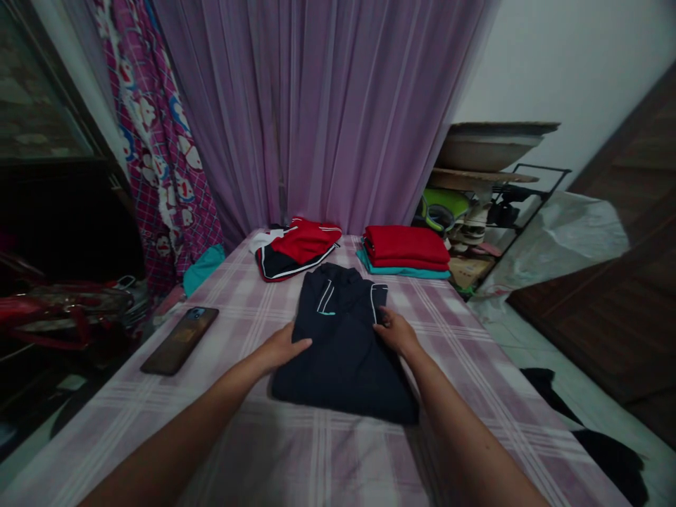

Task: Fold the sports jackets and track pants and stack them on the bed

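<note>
A folded navy shirt (346, 359) with white piping and a small teal trim lies on the checked cloth in front of me, its collar end away from me. My left hand (282, 347) is at its left edge, thumb resting on top and the other fingers mostly hidden along the side. At the right edge, near the white-piped sleeve, my right hand (397, 331) has its thumb and curled fingers closed on the fabric.
Behind the shirt lie a loose pile of red, navy and white clothes (298, 246) and a neat stack of folded red clothes (406, 246) over teal ones. A phone (180, 341) rests at left. Purple curtains (327, 113) hang at the back; a cluttered rack (507, 204) stands right.
</note>
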Action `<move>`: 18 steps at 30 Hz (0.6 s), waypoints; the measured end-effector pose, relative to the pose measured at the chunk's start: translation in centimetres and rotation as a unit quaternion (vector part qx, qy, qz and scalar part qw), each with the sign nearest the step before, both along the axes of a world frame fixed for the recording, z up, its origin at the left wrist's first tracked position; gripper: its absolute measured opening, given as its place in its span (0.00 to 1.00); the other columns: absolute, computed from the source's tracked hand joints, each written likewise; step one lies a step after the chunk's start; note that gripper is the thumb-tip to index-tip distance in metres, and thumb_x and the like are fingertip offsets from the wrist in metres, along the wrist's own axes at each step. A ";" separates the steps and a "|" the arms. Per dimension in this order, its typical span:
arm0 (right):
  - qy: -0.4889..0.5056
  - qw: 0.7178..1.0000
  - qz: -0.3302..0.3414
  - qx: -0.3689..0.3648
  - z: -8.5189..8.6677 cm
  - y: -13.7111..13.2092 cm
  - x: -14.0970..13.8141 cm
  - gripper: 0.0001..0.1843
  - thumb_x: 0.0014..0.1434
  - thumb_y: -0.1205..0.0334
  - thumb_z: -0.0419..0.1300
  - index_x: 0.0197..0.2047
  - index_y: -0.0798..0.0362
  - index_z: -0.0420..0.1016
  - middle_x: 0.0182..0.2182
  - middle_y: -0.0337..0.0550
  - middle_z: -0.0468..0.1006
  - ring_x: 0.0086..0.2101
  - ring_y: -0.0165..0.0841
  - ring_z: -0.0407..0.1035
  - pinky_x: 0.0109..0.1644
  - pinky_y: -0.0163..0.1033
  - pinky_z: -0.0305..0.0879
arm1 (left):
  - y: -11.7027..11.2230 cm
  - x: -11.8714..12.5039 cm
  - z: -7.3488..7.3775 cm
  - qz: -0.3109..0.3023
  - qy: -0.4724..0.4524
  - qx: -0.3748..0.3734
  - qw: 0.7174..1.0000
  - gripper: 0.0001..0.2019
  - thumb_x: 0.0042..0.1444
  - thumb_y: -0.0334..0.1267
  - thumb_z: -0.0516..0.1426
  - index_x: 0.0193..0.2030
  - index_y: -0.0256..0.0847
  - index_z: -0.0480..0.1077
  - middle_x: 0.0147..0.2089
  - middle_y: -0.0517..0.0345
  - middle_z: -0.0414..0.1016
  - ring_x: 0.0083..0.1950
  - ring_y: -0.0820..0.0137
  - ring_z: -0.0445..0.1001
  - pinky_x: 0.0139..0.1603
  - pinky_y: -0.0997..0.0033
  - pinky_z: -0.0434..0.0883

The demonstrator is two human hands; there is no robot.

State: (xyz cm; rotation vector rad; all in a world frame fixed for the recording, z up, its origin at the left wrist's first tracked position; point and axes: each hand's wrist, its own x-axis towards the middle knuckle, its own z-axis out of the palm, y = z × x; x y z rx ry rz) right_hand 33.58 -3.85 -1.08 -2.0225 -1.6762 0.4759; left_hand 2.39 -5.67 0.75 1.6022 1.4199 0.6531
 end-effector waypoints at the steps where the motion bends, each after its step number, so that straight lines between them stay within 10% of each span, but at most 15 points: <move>1: -0.007 1.000 0.003 0.001 0.4 -0.1 0.4 0.29 0.56 0.62 0.61 0.61 0.53 0.69 0.46 0.51 0.79 0.44 0.39 0.76 0.47 0.42 0.69 | -0.5 0.0 0.2 -0.007 0.028 0.001 1.000 0.31 0.46 0.54 0.62 0.55 0.40 0.70 0.51 0.47 0.79 0.54 0.54 0.76 0.51 0.62 0.72; 5: -0.043 0.993 0.015 0.105 2.0 -2.3 0.1 0.21 0.61 0.59 0.54 0.56 0.54 0.74 0.50 0.54 0.77 0.47 0.42 0.74 0.52 0.46 0.68 | -1.7 -0.2 2.7 0.078 0.237 0.084 0.965 0.30 0.53 0.47 0.59 0.63 0.39 0.64 0.54 0.44 0.77 0.58 0.52 0.73 0.57 0.58 0.68; 8: -0.050 0.972 0.067 0.219 2.6 -5.4 -2.0 0.20 0.65 0.58 0.49 0.55 0.51 0.76 0.52 0.52 0.77 0.53 0.41 0.71 0.58 0.47 0.65 | -2.8 1.6 3.6 0.003 0.284 0.268 0.921 0.25 0.61 0.42 0.51 0.66 0.45 0.62 0.66 0.49 0.67 0.67 0.59 0.64 0.67 0.57 0.59; 12: -0.090 0.954 0.209 0.197 1.6 -8.2 -5.1 0.21 0.67 0.57 0.50 0.60 0.47 0.72 0.59 0.48 0.73 0.60 0.40 0.64 0.65 0.52 0.57 | -4.1 5.8 0.7 -0.124 0.300 0.323 0.889 0.24 0.66 0.46 0.46 0.67 0.52 0.62 0.70 0.56 0.62 0.72 0.60 0.56 0.72 0.50 0.50; 18: -0.111 0.952 0.259 0.122 0.2 -7.6 -4.9 0.26 0.67 0.55 0.52 0.66 0.50 0.65 0.66 0.50 0.63 0.66 0.40 0.53 0.69 0.55 0.47 | -3.6 7.4 -3.2 -0.115 0.334 0.293 0.888 0.28 0.66 0.49 0.45 0.71 0.47 0.55 0.73 0.52 0.55 0.74 0.58 0.52 0.72 0.47 0.49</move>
